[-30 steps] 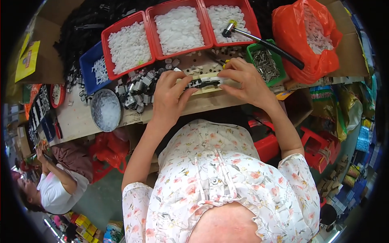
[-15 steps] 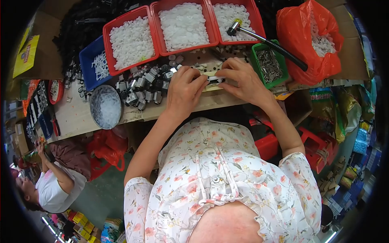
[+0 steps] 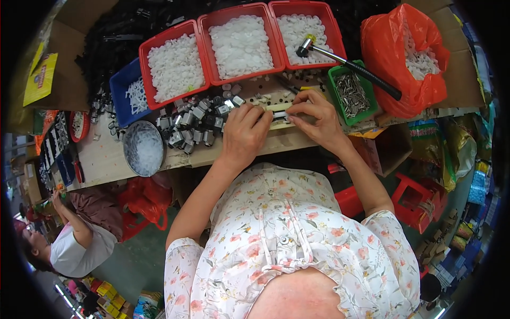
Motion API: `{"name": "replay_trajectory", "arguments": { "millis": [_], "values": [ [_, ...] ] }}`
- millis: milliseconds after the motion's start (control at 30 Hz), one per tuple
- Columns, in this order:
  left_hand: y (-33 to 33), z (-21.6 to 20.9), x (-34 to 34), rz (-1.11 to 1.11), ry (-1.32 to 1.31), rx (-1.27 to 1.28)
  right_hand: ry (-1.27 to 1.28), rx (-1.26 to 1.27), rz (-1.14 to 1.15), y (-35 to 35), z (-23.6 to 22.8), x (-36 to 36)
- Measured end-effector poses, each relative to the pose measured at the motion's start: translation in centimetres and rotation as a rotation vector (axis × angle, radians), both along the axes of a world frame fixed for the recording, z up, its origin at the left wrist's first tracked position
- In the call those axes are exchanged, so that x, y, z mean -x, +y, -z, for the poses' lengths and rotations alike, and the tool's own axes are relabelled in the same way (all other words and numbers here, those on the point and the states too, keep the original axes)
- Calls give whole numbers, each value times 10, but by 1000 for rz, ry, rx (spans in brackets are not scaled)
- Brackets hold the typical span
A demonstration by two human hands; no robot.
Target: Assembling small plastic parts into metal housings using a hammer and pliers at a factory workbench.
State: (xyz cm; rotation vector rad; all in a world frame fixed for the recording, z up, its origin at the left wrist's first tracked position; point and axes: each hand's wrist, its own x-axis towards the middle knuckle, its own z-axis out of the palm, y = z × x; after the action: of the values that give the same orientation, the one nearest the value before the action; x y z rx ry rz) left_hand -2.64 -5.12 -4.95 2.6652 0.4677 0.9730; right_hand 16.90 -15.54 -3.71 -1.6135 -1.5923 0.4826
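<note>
As the left hand and right hand pinch the black-and-white part near the counter's front edge, steady, even pressure should keep it level.

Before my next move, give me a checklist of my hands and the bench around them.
1. Left hand at left end of black-and-white piece: ok.
2. Right hand at its right end: ok.
3. Piece lined up: cannot tell, partly hidden.
4. Hammer clear of hands: ok, head over the right-hand red tray.
5. Bench beside left hand uncluttered: not ok, loose metal parts there.
6. Pins in green tray: ok.
</note>
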Motion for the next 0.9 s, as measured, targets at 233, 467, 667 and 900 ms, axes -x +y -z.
{"name": "replay_trajectory", "arguments": {
  "millis": [233,467,667,900],
  "values": [
    [-1,0,0,-10,-5,74,-106,-154,-21,91,-58,0],
    [-1,0,1,-18,-30,141,-327,-324,160,231,-67,-7],
    [4,-8,6,-14,-93,233,-189,-562,26,250,-68,-19],
    [20,-38,13,-113,-760,1380,151,-169,-25,125,-86,-16]
  ]
}}
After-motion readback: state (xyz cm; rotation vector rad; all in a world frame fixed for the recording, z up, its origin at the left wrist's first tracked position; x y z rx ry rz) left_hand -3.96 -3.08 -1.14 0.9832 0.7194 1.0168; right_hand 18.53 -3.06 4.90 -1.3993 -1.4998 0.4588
